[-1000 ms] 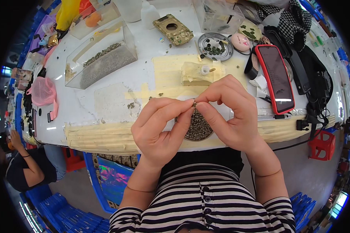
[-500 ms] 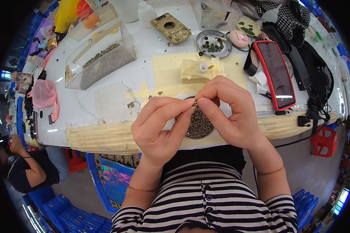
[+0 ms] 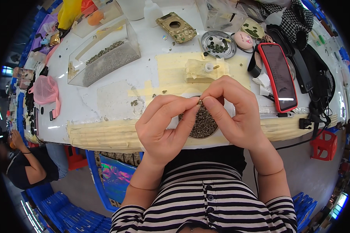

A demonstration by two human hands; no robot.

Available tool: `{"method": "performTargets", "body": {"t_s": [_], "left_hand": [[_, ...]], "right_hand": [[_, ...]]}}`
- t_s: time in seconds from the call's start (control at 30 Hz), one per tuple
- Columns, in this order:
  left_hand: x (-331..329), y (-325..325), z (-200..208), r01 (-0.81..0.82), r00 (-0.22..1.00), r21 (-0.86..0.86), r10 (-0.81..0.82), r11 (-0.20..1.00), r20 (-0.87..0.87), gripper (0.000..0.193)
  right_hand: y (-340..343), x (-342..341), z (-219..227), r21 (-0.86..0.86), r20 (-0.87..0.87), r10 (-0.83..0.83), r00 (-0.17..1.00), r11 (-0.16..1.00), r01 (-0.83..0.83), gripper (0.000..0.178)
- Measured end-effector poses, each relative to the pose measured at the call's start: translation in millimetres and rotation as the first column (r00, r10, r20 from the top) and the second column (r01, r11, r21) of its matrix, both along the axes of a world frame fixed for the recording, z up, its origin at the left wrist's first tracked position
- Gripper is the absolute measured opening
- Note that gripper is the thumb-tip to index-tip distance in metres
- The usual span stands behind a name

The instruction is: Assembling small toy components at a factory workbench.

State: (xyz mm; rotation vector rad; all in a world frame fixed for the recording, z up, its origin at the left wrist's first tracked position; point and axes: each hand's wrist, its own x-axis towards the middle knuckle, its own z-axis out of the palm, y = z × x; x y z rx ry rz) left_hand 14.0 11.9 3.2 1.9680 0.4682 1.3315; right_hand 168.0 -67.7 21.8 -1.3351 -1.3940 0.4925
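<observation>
My left hand [image 3: 164,126] and my right hand [image 3: 237,110] meet at their fingertips, thumb and forefinger of each pinched together. Between them is a tiny camouflage-coloured piece [image 3: 200,102], too small to make out its kind. Right below the fingers sits a round dish heaped with many similar small mottled pieces [image 3: 203,123], partly hidden by both hands. Just beyond my hands stands a tape-covered block [image 3: 194,71] with a small white cup [image 3: 209,67] on it.
A clear bin [image 3: 105,64] of small pieces lies at left, near a pink mesh item [image 3: 45,91]. Farther back are a camouflage toy tank hull [image 3: 176,27] and a round tray [image 3: 219,44] of dark green parts. A red-cased phone [image 3: 277,77] stands right. Another person [image 3: 29,167] sits far left.
The whole view has shifted slightly, the table and its things moving a little to the right in the picture. My hands keep the same pinch over the dish.
</observation>
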Motion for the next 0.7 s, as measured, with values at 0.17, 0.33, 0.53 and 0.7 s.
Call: {"method": "performTargets", "body": {"t_s": [0.17,0.33,0.53,0.7], "left_hand": [[-0.3,0.3,-0.3,0.003,1.000,-0.002,-0.003,1.000,0.006,0.021],[-0.9,0.5,-1.1,0.000,1.000,-0.006,0.000,1.000,0.001,0.021],[0.7,0.4,-2.5,0.007,1.000,-0.017,-0.007,1.000,0.028,0.021],[1.3,-0.3,-2.5,0.014,0.999,-0.037,-0.013,0.999,0.031,0.022]], "right_hand": [[2.8,-2.3,-2.1,0.045,-0.013,-0.030,0.999,0.999,0.031,0.005],[3.3,-2.1,-2.8,0.052,-0.005,-0.028,1.000,0.998,0.028,0.005],[3.0,-1.8,-2.8,0.062,0.007,-0.032,0.999,0.998,0.032,0.005],[3.2,-2.1,-3.4,0.066,0.005,-0.029,1.000,0.997,0.029,0.004]]}}
